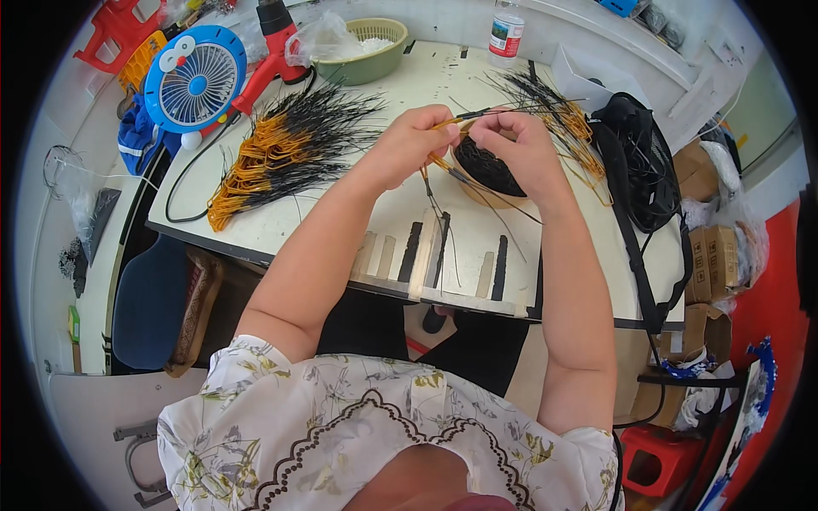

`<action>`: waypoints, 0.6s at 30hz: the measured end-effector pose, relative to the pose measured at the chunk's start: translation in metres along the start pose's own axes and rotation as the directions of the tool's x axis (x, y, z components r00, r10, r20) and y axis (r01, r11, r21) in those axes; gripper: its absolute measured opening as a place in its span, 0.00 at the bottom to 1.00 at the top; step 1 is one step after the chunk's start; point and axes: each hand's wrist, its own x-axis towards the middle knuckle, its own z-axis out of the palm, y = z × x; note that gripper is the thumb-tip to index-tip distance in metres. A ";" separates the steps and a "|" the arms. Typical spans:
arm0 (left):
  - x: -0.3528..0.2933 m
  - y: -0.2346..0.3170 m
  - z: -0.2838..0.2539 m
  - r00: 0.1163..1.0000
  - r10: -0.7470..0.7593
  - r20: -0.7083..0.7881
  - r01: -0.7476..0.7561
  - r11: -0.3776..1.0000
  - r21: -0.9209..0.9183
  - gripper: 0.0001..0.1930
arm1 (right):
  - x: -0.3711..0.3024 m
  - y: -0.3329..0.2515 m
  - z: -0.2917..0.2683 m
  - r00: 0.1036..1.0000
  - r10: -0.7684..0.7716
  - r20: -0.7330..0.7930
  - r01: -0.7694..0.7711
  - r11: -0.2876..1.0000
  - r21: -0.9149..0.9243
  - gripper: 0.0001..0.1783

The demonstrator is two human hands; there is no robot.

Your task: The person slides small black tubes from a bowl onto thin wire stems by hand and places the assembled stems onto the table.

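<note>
My left hand [409,143] is closed in a pinch on orange wires [438,162] with black ends, above the middle of the table. Black sleeves [460,175] sit on some of these wires, and thin dark ends trail down and to the right. Close beside it, my right hand [520,149] has its thumb and fingers pinched together over a round bowl. What its fingertips hold is too small to make out. The bowl [481,200] contains a heap of short black pieces [486,166], partly covered by my right hand.
Orange-and-black wire bundles lie at the left [264,162] and right [562,119]. Behind are a blue fan [198,85], red heat gun [277,43], green basket [366,64] and bottle [506,34]. A black mesh bag [635,162] lies right. Tape strips [411,251] line the front edge.
</note>
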 end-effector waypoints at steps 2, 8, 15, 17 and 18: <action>0.000 0.000 -0.001 1.000 -0.012 -0.006 0.012 1.000 -0.009 0.09 | 0.001 -0.003 -0.003 0.976 0.211 0.049 -0.214 0.976 0.050 0.04; 0.003 -0.004 0.000 1.000 0.000 0.024 0.001 1.000 -0.008 0.08 | -0.001 0.006 -0.003 1.000 0.009 0.029 -0.005 0.989 -0.147 0.05; 0.004 -0.007 -0.001 1.000 0.011 0.013 -0.011 1.000 -0.018 0.08 | -0.002 -0.003 -0.003 0.991 0.130 0.032 -0.131 0.991 0.041 0.07; 0.005 -0.010 -0.001 0.999 0.040 -0.008 -0.039 0.999 0.037 0.08 | -0.001 -0.003 -0.005 0.964 0.251 0.082 -0.261 0.955 0.141 0.09; 0.005 -0.010 -0.001 0.999 0.039 -0.006 -0.039 0.999 0.036 0.08 | -0.001 -0.003 -0.005 0.964 0.253 0.080 -0.262 0.955 0.140 0.09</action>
